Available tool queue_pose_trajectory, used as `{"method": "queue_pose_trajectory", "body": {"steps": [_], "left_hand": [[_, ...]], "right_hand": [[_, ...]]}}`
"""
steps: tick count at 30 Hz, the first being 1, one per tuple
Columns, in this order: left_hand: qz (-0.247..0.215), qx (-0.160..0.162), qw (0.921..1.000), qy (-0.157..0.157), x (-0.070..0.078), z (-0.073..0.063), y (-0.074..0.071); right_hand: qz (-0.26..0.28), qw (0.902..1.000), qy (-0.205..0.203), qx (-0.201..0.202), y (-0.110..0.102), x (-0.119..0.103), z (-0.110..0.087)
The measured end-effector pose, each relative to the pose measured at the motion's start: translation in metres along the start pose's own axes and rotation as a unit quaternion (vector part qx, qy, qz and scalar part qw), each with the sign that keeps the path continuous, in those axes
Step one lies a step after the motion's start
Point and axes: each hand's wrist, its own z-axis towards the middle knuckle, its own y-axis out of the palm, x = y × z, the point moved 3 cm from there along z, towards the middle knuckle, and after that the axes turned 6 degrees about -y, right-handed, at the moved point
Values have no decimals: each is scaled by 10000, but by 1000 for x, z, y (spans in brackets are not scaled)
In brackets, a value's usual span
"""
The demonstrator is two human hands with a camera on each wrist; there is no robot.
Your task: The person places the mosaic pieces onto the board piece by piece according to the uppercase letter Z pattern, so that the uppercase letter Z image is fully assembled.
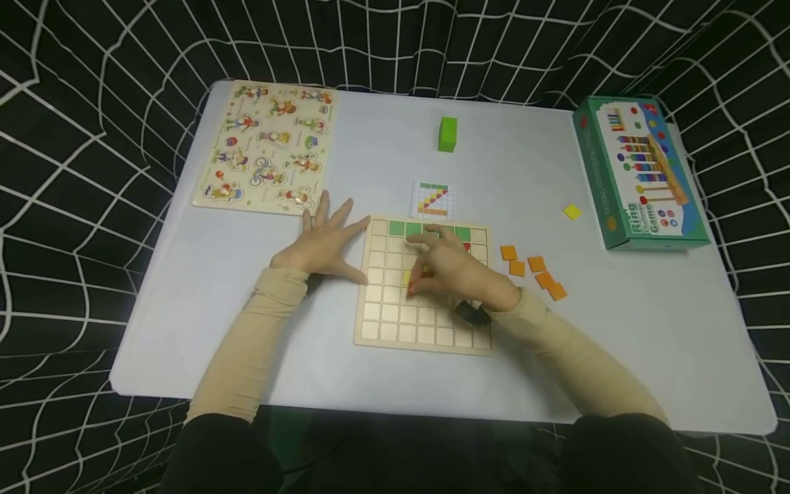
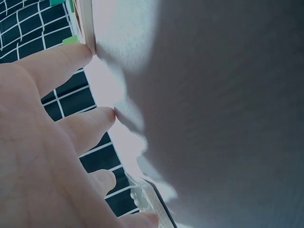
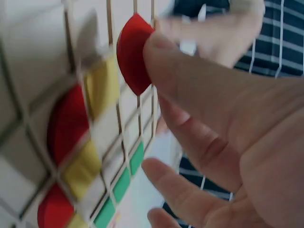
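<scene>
My right hand (image 1: 457, 271) pinches a red tile with curved sides (image 3: 133, 54) between thumb and index finger, over the wooden grid board (image 1: 426, 348). On that board, green tiles (image 3: 104, 213) lie in a row along the far side, with yellow tiles (image 3: 81, 168) and red tiles (image 3: 69, 123) set on a diagonal, partly hidden by the hand in the head view. My left hand (image 1: 317, 247) rests spread on the table, its thumb and index fingertips at the board's left edge and corner. Just beyond the board lies a small pattern card (image 1: 433, 200).
Several loose orange tiles (image 1: 508, 253) lie right of the board, a yellow tile (image 1: 572, 211) farther off. A green block (image 1: 448, 134) stands at the back. A picture puzzle board (image 1: 268, 147) lies back left, a green game box (image 1: 642, 171) back right. Netting surrounds the table.
</scene>
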Motion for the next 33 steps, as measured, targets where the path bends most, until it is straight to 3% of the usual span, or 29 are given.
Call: {"method": "queue_pose_trajectory", "body": {"steps": [9,19,25,33], "left_hand": [[18,-26,10000,7,2,2,-2],[57,-21,10000,44,4,2,-5],[104,-21,9999,8,5,1,-7],[62,-22,10000,-27,3,-1,-4]], "right_hand": [[-321,9991,225,162,13,-11,0],[-862,9943,49,628,21,-13,-1],[-698,9930,-41,956,11,-8,-8],[-501,9906,465,1182,-10,23,-23]]}}
